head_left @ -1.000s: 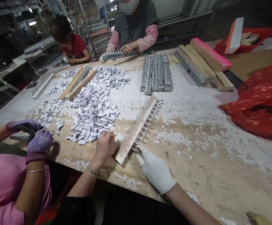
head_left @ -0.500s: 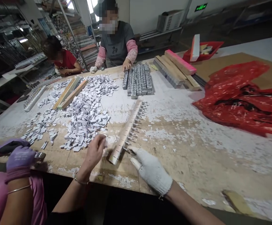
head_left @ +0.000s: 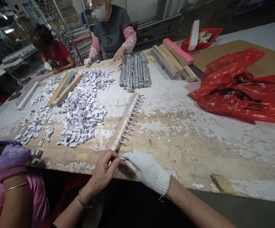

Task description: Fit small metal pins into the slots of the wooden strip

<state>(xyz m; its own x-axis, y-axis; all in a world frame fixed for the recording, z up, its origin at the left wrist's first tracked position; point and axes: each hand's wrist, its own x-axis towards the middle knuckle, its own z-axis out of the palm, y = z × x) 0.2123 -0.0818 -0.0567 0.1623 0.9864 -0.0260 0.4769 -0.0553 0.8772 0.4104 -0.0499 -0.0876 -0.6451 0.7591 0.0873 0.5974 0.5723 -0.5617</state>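
My bare left hand (head_left: 105,171) is closed in a pinch at the near end of a slotted wooden strip (head_left: 121,126). Facing it, my right hand (head_left: 149,171), in a white knitted glove, pinches a small thin metal piece (head_left: 123,159). The piece spans the short gap between the fingertips of both hands; its far details are too small to make out. Several metal pins (head_left: 128,127) stick out along the strip's right side. Left of the strip lies a big heap of small white flat pieces (head_left: 80,122).
Wrapped silver bars (head_left: 134,72) stand in rows at the back, near a co-worker's hand (head_left: 120,53). Wooden bars (head_left: 168,63) and a red plastic bag (head_left: 232,91) lie to the right. At left, another person's purple glove (head_left: 12,155) holds a metallic block.
My left hand has moved right and down to meet my right hand, and the small metal piece is now between them, off the strip's near end. The view has shifted slightly.
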